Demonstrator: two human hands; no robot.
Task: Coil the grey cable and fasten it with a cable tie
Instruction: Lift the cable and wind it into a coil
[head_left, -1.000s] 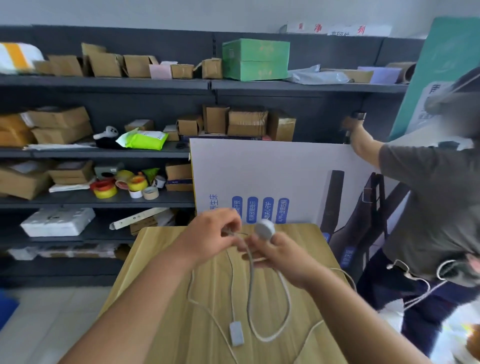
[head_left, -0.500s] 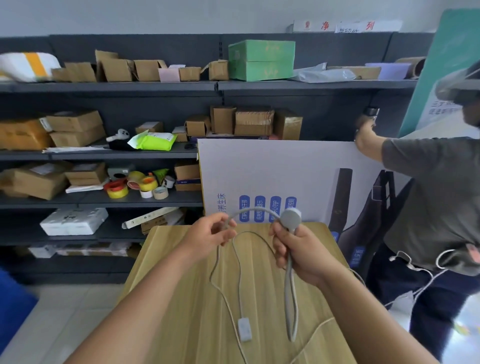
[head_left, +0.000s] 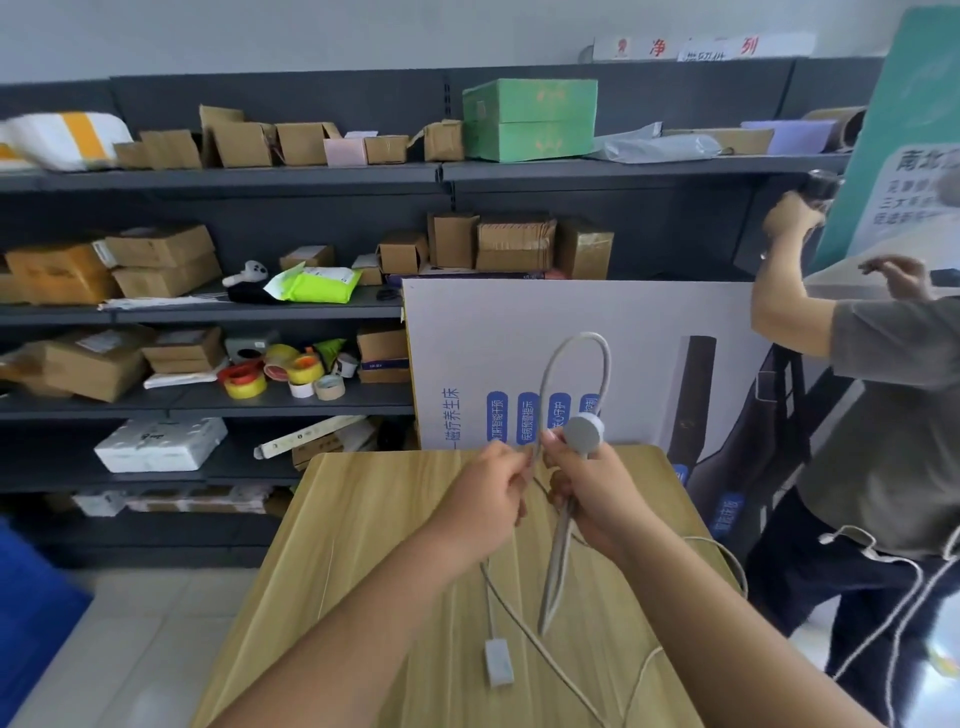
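loop now raised, grey cable, both hands

Pale grey cable looped above both hands, ending in a matching grey round puck just over the right hand. Small grey-white inline box below the left hand. Light wood-grain table beneath. White board behind, printed with blue labels and black shapes. Far left: red and yellow tape rolls, a lime-green packet. Above: green box amid brown cartons on dark grey shelving.
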